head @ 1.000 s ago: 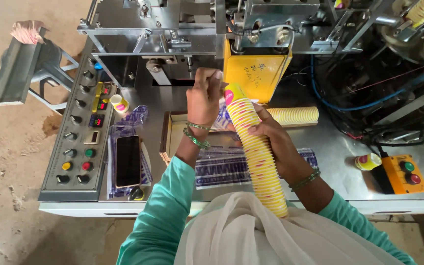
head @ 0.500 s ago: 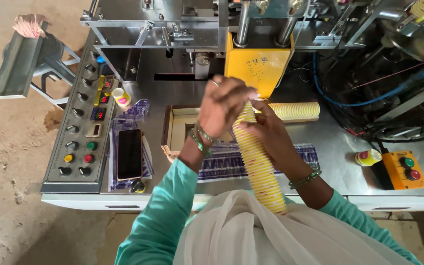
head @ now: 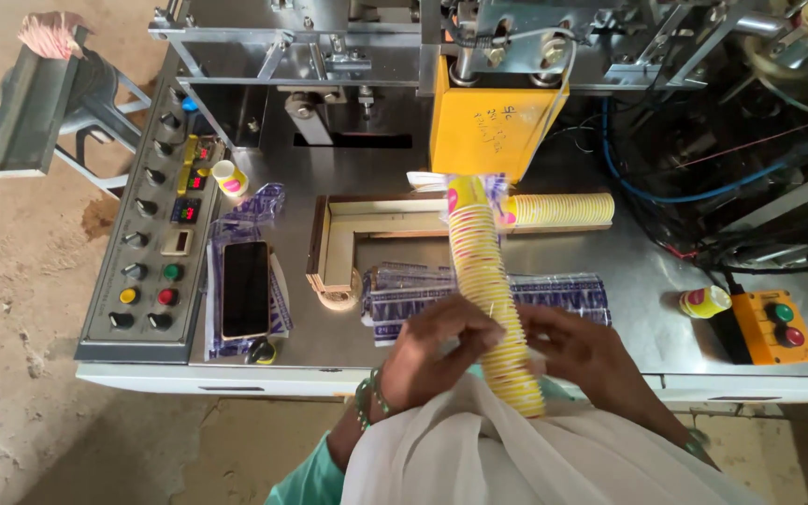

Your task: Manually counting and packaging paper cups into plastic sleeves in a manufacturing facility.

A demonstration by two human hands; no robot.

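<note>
Though sleeved, cup stack (head: 484,281) between hands.

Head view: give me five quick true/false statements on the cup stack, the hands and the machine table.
1. Both hands grip the long stack of paper cups, left hand and right hand on its lower part. True.
2. A second cup stack lies on its side on the metal table. True.
3. The phone is in the left hand. False: it lies on the table beside the control panel.
4. The small box with two round buttons is blue. False: it is orange.
5. A single cup stands near the control panel. True.
</note>
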